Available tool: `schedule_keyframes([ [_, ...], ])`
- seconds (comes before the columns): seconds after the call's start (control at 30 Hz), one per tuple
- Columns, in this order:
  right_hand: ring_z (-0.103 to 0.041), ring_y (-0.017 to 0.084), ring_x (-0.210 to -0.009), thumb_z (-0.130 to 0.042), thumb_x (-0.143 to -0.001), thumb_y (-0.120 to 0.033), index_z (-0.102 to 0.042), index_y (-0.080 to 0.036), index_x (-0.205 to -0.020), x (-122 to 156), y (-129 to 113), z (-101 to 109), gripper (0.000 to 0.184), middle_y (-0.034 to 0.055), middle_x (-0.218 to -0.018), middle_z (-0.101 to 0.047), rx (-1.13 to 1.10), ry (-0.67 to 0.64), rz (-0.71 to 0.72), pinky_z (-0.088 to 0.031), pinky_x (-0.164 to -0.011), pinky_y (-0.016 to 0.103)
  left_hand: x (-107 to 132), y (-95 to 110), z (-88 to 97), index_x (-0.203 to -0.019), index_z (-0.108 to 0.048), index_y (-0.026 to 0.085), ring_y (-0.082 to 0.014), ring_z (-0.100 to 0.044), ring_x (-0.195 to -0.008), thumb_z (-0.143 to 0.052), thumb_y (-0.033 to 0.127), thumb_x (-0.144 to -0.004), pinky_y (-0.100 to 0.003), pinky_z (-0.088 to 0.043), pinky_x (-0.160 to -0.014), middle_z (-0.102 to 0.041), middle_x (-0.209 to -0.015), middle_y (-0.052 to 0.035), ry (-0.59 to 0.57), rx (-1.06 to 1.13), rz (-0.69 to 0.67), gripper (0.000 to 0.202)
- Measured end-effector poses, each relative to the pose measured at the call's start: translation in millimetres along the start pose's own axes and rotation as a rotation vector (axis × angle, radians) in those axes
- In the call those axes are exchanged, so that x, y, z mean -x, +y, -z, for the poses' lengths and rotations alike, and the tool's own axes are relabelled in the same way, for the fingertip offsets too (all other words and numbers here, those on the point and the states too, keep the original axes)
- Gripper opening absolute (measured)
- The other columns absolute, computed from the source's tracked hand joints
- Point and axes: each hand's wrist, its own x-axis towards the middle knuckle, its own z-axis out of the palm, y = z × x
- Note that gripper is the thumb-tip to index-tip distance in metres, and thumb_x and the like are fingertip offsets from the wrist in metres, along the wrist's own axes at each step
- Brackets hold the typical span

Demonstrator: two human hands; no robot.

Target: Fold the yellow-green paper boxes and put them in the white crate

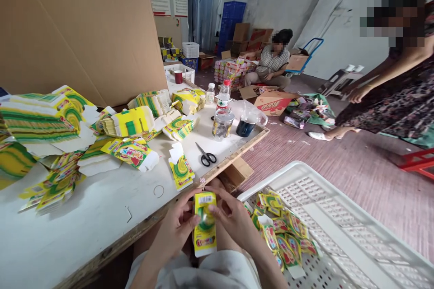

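Observation:
Between my hands, over my lap at the table's front edge, is a small yellow and green carton (205,230) with a barcode near its top. My left hand (179,219) grips its left side, thumb on the front face. On the other side my right hand (233,216) holds it, thumb on the front and fingers round the top edge. Just beyond, a flat carton with open flaps (181,167) lies on the white table (142,203). Black-handled scissors (208,158) rest to its right.
Stacks of flat cartons (44,117) fill the table's left side, below a big cardboard sheet (77,27). A jar (223,124), a dark mug (246,127) and a bottle (224,95) stand at the far edge. Right of me, a white basket (339,216) holds cartons. Two people work beyond.

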Motion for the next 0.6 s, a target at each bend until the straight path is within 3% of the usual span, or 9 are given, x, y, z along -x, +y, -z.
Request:
schedule_keyframes([
  [0.1, -0.071, 0.024, -0.083, -0.063, -0.092, -0.048, -0.076, -0.022, -0.110, -1, 5, 1, 0.035, 0.0076, -0.091, -0.076, -0.266, 0.075, -0.002, -0.056, -0.070, 0.032, -1, -1, -2.0, -0.145, -0.049, 0.024, -0.0303, -0.071, -0.107, -0.067, 0.036, -0.091, -0.040, -0.059, -0.085, -0.074, -0.123, -0.0126, -0.022, 0.046, 0.032, 0.058],
  [0.2, -0.073, 0.025, -0.083, -0.066, -0.089, -0.056, -0.077, -0.021, -0.105, -3, 9, -5, 0.040, 0.0089, -0.091, -0.077, -0.360, 0.124, -0.023, -0.059, -0.072, 0.034, -2, -4, -6.5, -0.139, -0.057, 0.023, -0.0298, -0.071, -0.106, -0.070, 0.037, -0.088, -0.038, -0.059, -0.085, -0.075, -0.122, -0.0128, 0.041, -0.032, 0.018, 0.055],
  [0.33, -0.073, 0.026, -0.087, -0.070, -0.086, -0.057, -0.079, -0.022, -0.101, -1, 9, -14, 0.040, 0.0103, -0.097, -0.079, -0.358, 0.164, -0.011, -0.059, -0.077, 0.036, -3, -5, -11.5, -0.127, -0.068, 0.023, -0.0301, -0.071, -0.108, -0.069, 0.039, -0.088, -0.038, -0.059, -0.089, -0.075, -0.124, -0.0121, 0.130, -0.120, -0.032, 0.043],
  [0.47, -0.072, 0.025, -0.083, -0.070, -0.088, -0.052, -0.080, -0.022, -0.097, 5, 3, -14, 0.033, 0.0089, -0.091, -0.078, -0.334, 0.176, 0.009, -0.058, -0.073, 0.035, -4, -1, -16.7, -0.114, -0.075, 0.021, -0.0293, -0.071, -0.111, -0.061, 0.039, -0.095, -0.037, -0.058, -0.094, -0.077, -0.121, -0.0118, 0.166, -0.162, -0.083, 0.031],
  [0.6, -0.066, 0.025, -0.076, -0.061, -0.093, -0.045, -0.080, -0.024, -0.096, 14, 7, 23, 0.028, 0.0084, -0.085, -0.073, -0.005, 0.307, 0.051, -0.052, -0.065, 0.035, -13, 1, -10.5, -0.135, -0.062, 0.021, -0.0275, -0.069, -0.119, -0.054, 0.038, -0.098, -0.038, -0.056, -0.100, -0.072, -0.132, -0.0136, 0.166, -0.246, -0.124, 0.041],
])
